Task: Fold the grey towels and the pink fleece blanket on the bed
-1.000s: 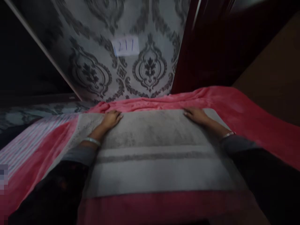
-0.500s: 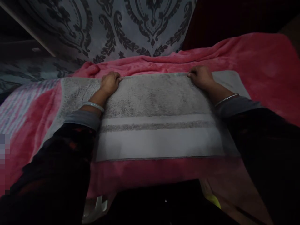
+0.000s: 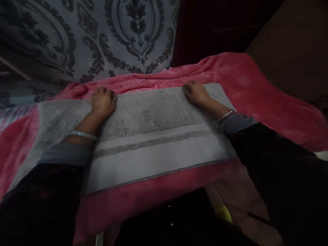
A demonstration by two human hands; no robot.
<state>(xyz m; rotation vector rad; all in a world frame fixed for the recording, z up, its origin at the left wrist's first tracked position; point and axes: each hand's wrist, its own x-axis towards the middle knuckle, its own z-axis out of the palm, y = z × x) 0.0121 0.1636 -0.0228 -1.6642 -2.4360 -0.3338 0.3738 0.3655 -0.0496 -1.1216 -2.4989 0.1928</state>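
Note:
A grey towel (image 3: 148, 114) with pale bands near its close edge lies spread over a pink blanket (image 3: 256, 92). My left hand (image 3: 103, 103) is at the towel's far edge, left of its middle, fingers curled over the border and gripping it. Farther right along the same edge, my right hand (image 3: 196, 94) has its fingers closed on the cloth. The fingertips of both hands are partly hidden in the dim light. Between my hands the far edge runs fairly straight, and part of the towel extends left beyond my left arm.
Behind the blanket hangs a patterned grey curtain (image 3: 138, 34). At the far left lies a striped cloth (image 3: 15, 114). A yellow object (image 3: 223, 213) shows below the near edge, beside my dark clothing.
The view has swung to the right, so the towel and both hands appear farther left and slightly lower. Both hands stay at the towel's far edge; my left fingers look a little more bent.

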